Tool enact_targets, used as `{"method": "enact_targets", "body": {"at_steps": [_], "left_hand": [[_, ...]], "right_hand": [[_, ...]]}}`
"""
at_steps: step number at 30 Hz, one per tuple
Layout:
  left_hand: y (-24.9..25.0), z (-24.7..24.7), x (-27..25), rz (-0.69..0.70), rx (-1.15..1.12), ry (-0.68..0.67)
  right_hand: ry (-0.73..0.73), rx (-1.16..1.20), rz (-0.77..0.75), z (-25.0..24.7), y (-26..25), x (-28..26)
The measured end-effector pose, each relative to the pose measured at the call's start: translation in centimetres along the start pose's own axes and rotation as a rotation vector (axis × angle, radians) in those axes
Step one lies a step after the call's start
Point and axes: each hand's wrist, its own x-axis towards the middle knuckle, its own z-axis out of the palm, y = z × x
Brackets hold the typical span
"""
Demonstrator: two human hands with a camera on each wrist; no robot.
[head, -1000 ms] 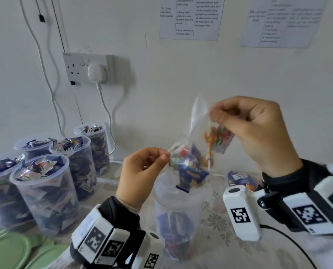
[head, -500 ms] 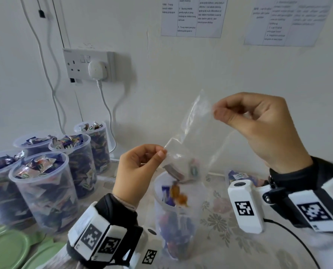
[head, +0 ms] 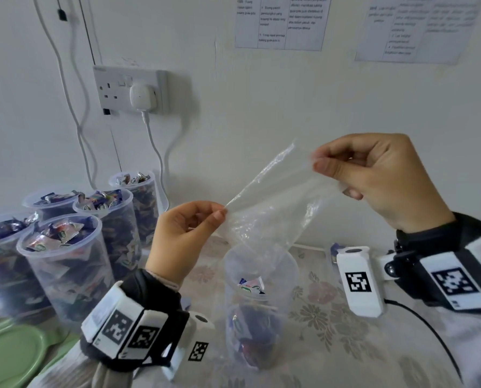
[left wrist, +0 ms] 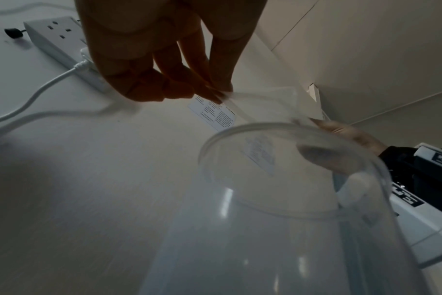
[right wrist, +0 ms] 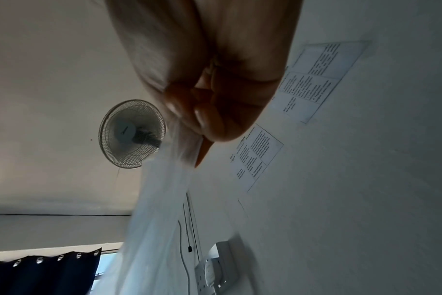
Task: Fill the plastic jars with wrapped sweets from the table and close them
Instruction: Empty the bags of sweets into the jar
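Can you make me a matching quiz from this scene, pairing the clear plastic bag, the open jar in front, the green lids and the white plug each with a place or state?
Things:
1. clear plastic bag
2. front clear plastic jar
3. flat green lids
4. white plug

States:
A. in the wall socket
B. partly filled with sweets
C. lying flat at the near left
D. empty, pinched by the left hand and right hand

Pairs: 1-D, 2-B, 3-C, 4-A

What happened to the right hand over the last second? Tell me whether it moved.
Cannot tell. The right hand sits about as far right of the wall socket as before, pinching the plastic bag; the head camera shifted.
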Motion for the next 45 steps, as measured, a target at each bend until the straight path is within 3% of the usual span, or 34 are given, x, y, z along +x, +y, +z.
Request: {"method": "enact_targets", "body": {"at_steps": [5,9,13,17,20,24,26,29,31,38,45], "left_hand": [[-0.2,-1.0,0.2,0.045,0.069,0.088],[1.6,-0.6,-0.2,0.017,-0.108,0.124],[2.9,-0.3,-0.5,-0.173,-0.337,0.024],[2.8,-0.6,-0.6,-0.24,-0.348,0.026],[2.1,-1.3,-0.6,-0.231,-0.342,0.043],[1.2,-2.9,-0.7,-0.238,-0.321,0.043],[0.6,-3.7,-0.8,-0.262,-0.316,0.055],[-0.5,-4.4,-1.2,-0.312,-0.281,0.037],[-1.2,-4.6,-1.3,-0.341,-0.244,0.012],[-2.7,-3.4,-1.7,-0.434,-0.163,-0.087],[-5.3,-1.7,-1.7,-0.572,0.136,-0.317]], "right_hand": [[0.176,0.001,-0.074,0.8,0.3,0.3],[0.268,-0.097,-0.231,2.8,1.0,-0.6],[0.18,-0.262,-0.479,5.5,1.7,-3.0],[0.023,-0.391,-0.611,6.9,3.0,-5.3],[-0.107,-0.305,-0.466,6.7,3.9,-6.6],[-0.255,-0.314,-0.115,5.5,5.7,-8.0],[-0.428,-0.21,0.086,4.7,6.6,-8.7],[-0.566,0.033,0.237,3.3,7.7,-9.3],[-0.535,0.097,0.272,2.7,8.1,-9.3],[-0.223,-0.01,0.259,1.0,9.3,-8.4],[-0.131,-0.181,0.178,-1.6,8.2,-5.8]]}}
